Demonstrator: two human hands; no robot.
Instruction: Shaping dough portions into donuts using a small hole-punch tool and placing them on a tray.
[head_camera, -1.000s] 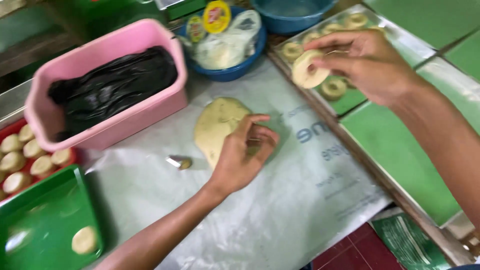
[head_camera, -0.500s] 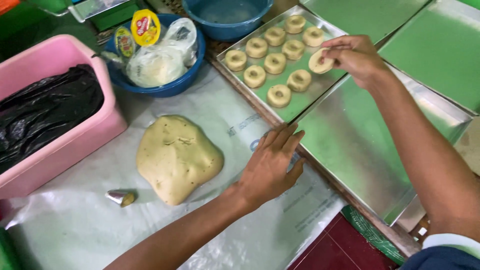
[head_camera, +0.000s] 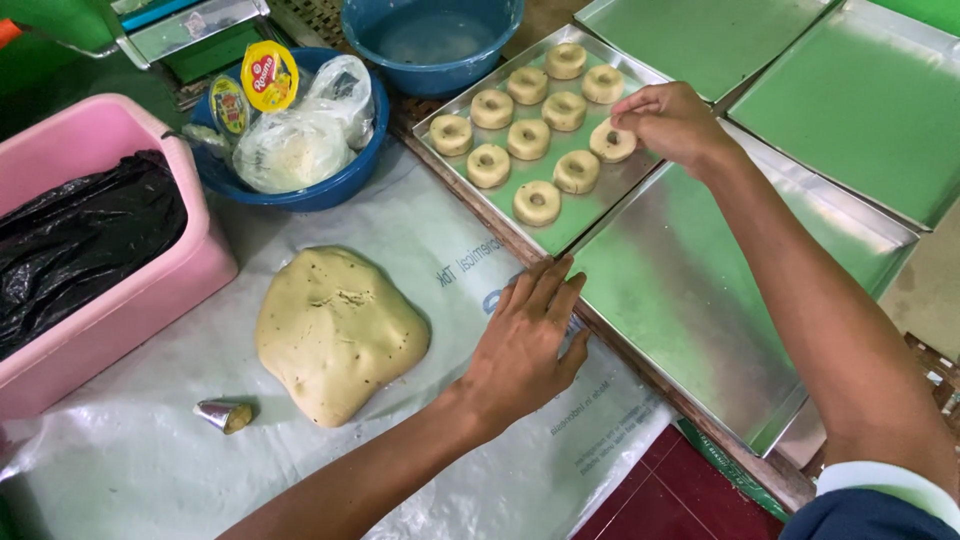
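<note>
My right hand (head_camera: 668, 123) pinches a ring-shaped dough piece (head_camera: 612, 142) and holds it down on a shiny metal baking tray (head_camera: 690, 300), beside several other dough rings (head_camera: 537, 202) set in rows. My left hand (head_camera: 525, 345) rests flat, fingers apart, on the plastic sheet (head_camera: 150, 460) near the tray's edge. A flattened lump of pale dough (head_camera: 335, 330) lies on the sheet to the left of that hand. A small metal cone cutter (head_camera: 222, 414) lies beside the dough.
A pink tub (head_camera: 120, 290) lined with a black bag stands at left. A blue bowl (head_camera: 310, 190) with plastic bags and packets sits behind the dough, another blue bowl (head_camera: 430, 45) farther back. More metal trays (head_camera: 850, 100) lie at upper right.
My right hand carried a dough ring to the tray and now presses it in place. My left hand left the dough lump and settled flat on the sheet. The view shifted right.
</note>
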